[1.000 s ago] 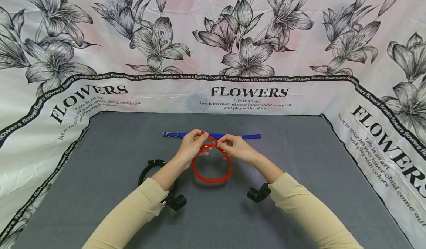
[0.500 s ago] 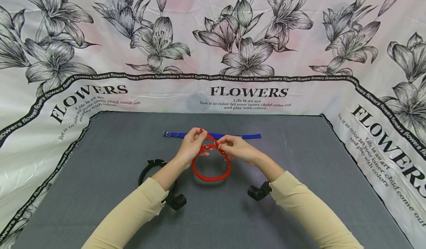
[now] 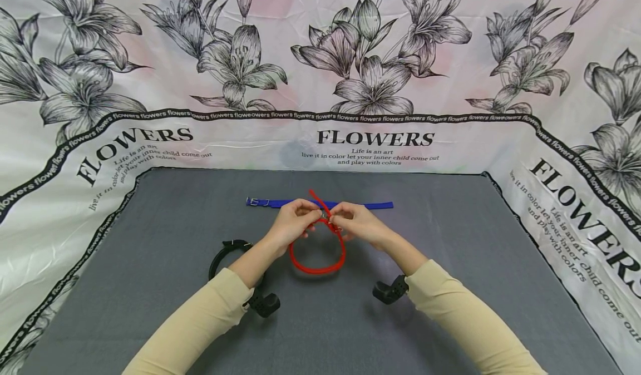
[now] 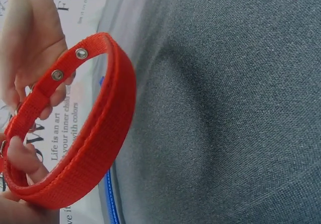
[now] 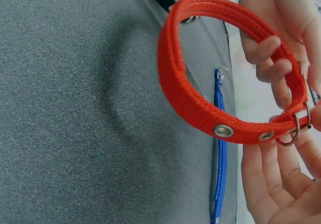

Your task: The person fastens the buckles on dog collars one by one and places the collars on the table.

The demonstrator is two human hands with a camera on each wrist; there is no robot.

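— What are the hands doing from where you stand?

— Both are up over the middle of the grey table (image 3: 150,286), close together. The left hand (image 3: 292,222) and the right hand (image 3: 356,223) each pinch the top of a red collar (image 3: 318,255), right where its strap crosses through the buckle. The fingers curl round the webbing on both sides.

— Is the collar lying flat?

— No, it hangs as a closed loop below the hands, lifted off the cloth; its shadow falls on the table beneath. A loose red tail (image 3: 317,197) sticks up and away between the two hands.

— Any detail on the strap?

— In the right wrist view I see two metal eyelets (image 5: 223,130) along the strap and a small metal ring (image 5: 291,133) by the fingers.

— What else is on the table?

— A blue collar (image 3: 373,205) lies stretched out straight just behind the hands. A black collar (image 3: 220,255) lies curled beside the left forearm. Around the table rises a white cloth backdrop (image 3: 375,138) printed with lilies and the word FLOWERS. Both sleeves are pale beige.
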